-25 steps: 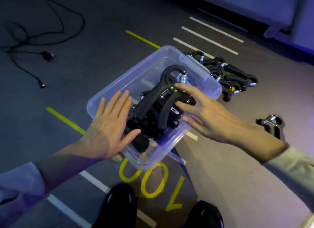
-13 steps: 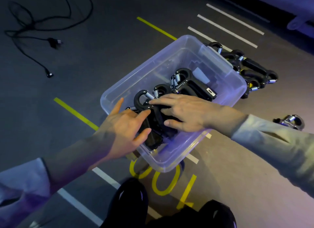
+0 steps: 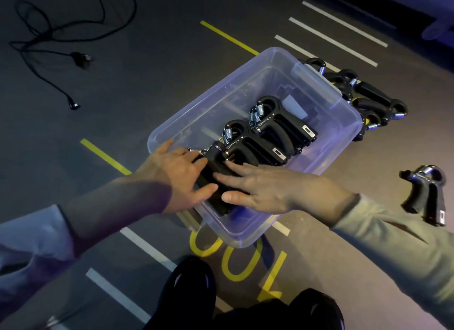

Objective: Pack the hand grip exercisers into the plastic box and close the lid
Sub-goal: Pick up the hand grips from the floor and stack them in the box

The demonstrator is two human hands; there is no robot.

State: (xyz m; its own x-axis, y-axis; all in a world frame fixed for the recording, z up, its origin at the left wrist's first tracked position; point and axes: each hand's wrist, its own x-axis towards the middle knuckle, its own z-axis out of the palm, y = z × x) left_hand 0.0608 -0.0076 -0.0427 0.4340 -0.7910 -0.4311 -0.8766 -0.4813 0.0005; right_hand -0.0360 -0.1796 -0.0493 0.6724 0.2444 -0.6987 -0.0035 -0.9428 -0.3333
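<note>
Hand grip exercisers [image 3: 265, 143] lie packed mid-frame in the plastic box [image 3: 348, 123], your left hand [image 3: 177, 175] and right hand [image 3: 260, 187] pressing flat-fingered on the nearest; uneven settling could block the lid.

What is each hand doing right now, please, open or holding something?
Left hand: open, fingers resting on the nearest exerciser in the plastic box.
Right hand: open, straight fingers pressing the same exerciser.

Dark floor [image 3: 152, 67] with yellow and white markings. On it: plastic box [image 3: 344, 143], loose exercisers [image 3: 373, 96], lone exerciser [image 3: 427, 194], black cable [image 3: 59, 42]
</note>
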